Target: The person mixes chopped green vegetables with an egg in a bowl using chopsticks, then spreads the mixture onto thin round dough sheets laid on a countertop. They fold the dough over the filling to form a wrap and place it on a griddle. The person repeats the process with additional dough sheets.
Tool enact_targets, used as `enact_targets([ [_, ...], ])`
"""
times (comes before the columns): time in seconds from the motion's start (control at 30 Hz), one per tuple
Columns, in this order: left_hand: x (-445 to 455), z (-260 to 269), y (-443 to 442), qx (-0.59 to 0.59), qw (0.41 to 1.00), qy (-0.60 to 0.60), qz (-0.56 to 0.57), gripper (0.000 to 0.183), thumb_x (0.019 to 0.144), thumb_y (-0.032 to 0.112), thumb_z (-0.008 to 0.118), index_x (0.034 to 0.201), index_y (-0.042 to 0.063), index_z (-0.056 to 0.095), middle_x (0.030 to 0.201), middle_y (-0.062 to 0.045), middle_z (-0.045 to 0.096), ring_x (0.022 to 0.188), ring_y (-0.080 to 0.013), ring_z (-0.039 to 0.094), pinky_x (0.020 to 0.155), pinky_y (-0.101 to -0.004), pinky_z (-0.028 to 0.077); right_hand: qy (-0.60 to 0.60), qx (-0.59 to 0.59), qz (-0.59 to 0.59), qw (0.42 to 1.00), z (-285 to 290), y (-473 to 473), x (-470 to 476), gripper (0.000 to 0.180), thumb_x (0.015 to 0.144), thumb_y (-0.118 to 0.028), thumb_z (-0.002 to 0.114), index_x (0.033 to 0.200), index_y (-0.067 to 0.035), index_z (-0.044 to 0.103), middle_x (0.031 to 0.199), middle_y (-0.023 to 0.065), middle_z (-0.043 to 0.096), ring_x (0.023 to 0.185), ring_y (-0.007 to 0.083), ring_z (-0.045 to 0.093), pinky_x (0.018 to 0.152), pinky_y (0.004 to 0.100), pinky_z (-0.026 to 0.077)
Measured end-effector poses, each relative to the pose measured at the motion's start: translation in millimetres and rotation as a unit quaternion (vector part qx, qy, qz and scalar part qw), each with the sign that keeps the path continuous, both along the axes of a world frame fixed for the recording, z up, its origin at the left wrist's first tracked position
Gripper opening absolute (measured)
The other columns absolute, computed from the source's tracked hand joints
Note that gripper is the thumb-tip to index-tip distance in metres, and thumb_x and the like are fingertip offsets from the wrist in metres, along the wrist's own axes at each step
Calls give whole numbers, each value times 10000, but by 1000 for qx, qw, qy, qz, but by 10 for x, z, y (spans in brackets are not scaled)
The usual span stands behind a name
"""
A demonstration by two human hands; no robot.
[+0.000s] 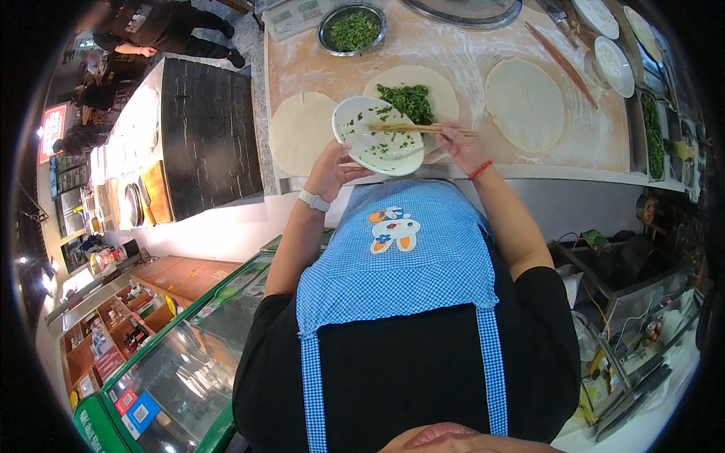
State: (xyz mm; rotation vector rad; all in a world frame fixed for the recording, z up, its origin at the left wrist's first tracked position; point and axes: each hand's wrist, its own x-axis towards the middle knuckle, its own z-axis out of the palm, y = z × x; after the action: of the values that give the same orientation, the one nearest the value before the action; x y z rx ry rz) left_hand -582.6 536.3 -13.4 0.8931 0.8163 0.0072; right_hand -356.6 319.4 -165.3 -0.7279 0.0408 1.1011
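My left hand grips the rim of a white bowl, which is tilted and has bits of chopped greens stuck to its inside. In my right hand is a pair of wooden chopsticks, their tips inside the bowl. Just beyond the bowl, a heap of chopped green leaves lies on a round sheet of dough. A second dough sheet is at the left, partly behind the bowl. To the right of my right hand lies a third dough sheet.
A metal bowl of chopped greens stands at the back of the floured board. A tapered rolling pin lies at the right, near a white bowl of pale contents. Trays with greens line the right edge. Another person stands at far left.
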Motion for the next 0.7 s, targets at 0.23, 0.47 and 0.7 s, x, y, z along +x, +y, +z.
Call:
enact_targets([
  [0.23, 22, 18, -165, -97, 993, 0, 62, 650, 875, 311, 540, 1355, -60, 308, 1127, -293, 539, 1010, -400, 630, 927, -466, 544, -43, -80, -78, 993, 230, -66, -50, 218, 921, -60, 620, 1124, 12, 594, 1112, 133, 647, 1016, 208, 645, 886, 269, 546],
  [0.47, 25, -30, -169, -109, 993, -17, 47, 659, 873, 322, 558, 1353, -53, 307, 1185, -326, 512, 1029, -402, 623, 934, -465, 539, -111, -17, 5, 994, 699, 24, -327, 210, 937, -94, 610, 1109, 24, 584, 1129, 131, 642, 990, 181, 635, 884, 275, 532],
  [0.7, 70, 22, -241, -59, 998, -14, 35, 670, 893, 330, 520, 1373, -65, 270, 1205, -331, 488, 1075, -418, 595, 966, -462, 512, -273, -144, -95, 947, 510, -189, -88, 186, 915, -116, 649, 1051, 11, 651, 1006, 95, 679, 892, 148, 636, 815, 257, 522],
])
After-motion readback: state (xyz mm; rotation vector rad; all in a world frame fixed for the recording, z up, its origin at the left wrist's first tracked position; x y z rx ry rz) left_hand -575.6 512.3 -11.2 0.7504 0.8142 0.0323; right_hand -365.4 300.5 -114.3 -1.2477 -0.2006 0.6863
